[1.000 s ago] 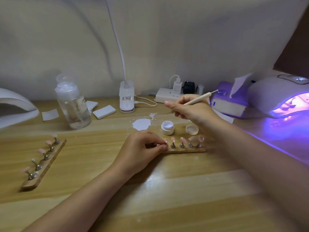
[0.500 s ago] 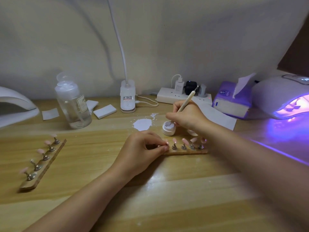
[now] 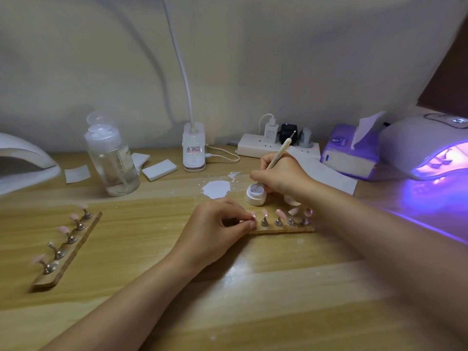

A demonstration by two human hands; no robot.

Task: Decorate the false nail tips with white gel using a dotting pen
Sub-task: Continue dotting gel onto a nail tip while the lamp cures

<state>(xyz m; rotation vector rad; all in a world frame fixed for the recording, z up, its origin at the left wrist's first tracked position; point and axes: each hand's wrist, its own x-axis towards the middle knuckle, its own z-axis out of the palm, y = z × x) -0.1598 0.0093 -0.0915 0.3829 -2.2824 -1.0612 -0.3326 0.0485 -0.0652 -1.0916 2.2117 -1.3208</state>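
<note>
My right hand [image 3: 281,174] grips a cream dotting pen [image 3: 278,154] with its lower tip dipped into the small open jar of white gel [image 3: 256,195]. The jar's lid [image 3: 291,200] lies just right of it, partly hidden by my wrist. In front of the jar a wooden strip [image 3: 283,228] carries several pink nail tips [image 3: 279,214] on metal stands. My left hand [image 3: 217,231] pinches the leftmost stand at the strip's left end.
A second wooden strip with nail tips [image 3: 67,249] lies at the left. A clear bottle [image 3: 111,158], white pads [image 3: 159,169], a lamp base [image 3: 193,150], a power strip [image 3: 276,146], a tissue box [image 3: 352,153] and a lit UV lamp [image 3: 430,148] line the back. White gel is spilled [image 3: 216,190] near the jar.
My right hand came down and left from above the strip, tilted the pen upright and put its tip into the gel jar. My left hand stayed on the strip.
</note>
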